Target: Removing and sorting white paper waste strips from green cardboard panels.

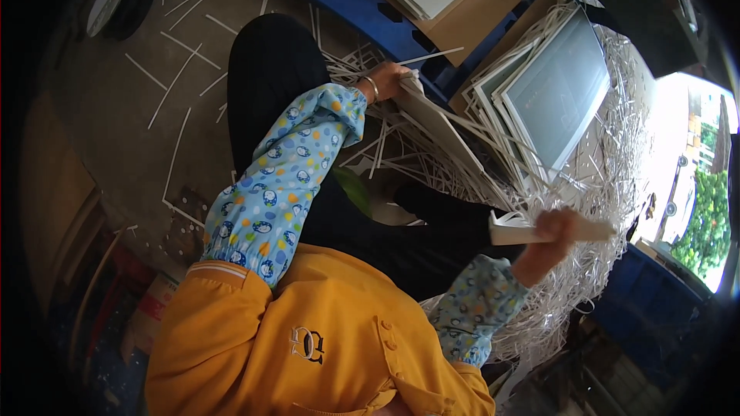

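My left hand (389,77), with a thin bracelet at the wrist, grips the near end of a flat white panel (443,129) that slants across my dark trousers. My right hand (556,237) is closed on a short white frame piece (518,228), held over a heap of white strips (617,185). Both forearms wear blue patterned sleeve covers below a yellow shirt.
White-framed grey panels (556,85) lean stacked beside the heap. A blue pallet (351,1) carrying large boards lies at the top. Thin white strips (181,69) are scattered over the concrete floor, with a round dark object (116,1) at top left. A blue bin (647,293) stands at right.
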`<action>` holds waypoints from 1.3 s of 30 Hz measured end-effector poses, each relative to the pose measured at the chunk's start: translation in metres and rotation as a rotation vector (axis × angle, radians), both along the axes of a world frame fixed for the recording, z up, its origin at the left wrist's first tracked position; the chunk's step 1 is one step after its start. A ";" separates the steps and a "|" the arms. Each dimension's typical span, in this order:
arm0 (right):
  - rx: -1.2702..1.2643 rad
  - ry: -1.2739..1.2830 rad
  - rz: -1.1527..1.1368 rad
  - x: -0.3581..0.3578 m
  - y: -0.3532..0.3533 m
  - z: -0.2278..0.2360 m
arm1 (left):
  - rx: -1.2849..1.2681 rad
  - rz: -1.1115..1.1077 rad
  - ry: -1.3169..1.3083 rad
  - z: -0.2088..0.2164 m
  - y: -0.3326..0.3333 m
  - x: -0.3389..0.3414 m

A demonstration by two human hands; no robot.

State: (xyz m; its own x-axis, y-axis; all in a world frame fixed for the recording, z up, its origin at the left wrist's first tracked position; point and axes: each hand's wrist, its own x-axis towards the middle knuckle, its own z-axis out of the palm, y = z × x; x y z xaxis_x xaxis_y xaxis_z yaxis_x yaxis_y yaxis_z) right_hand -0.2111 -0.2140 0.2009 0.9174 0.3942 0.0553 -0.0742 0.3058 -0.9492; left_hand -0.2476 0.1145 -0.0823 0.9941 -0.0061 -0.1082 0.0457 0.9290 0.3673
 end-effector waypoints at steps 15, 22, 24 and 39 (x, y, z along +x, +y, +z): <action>-0.005 -0.193 -0.683 0.027 -0.090 0.057 | 1.996 0.790 0.244 0.149 -0.009 -0.011; 0.009 -0.240 -0.686 0.019 -0.068 0.056 | 2.408 0.219 -0.472 0.174 -0.140 0.012; 0.015 -0.192 -0.708 0.019 -0.074 0.057 | 2.445 -0.090 -0.397 0.151 -0.155 0.028; 0.115 -0.525 -0.304 0.026 -0.234 0.178 | 2.565 -0.095 -0.377 0.126 -0.097 0.068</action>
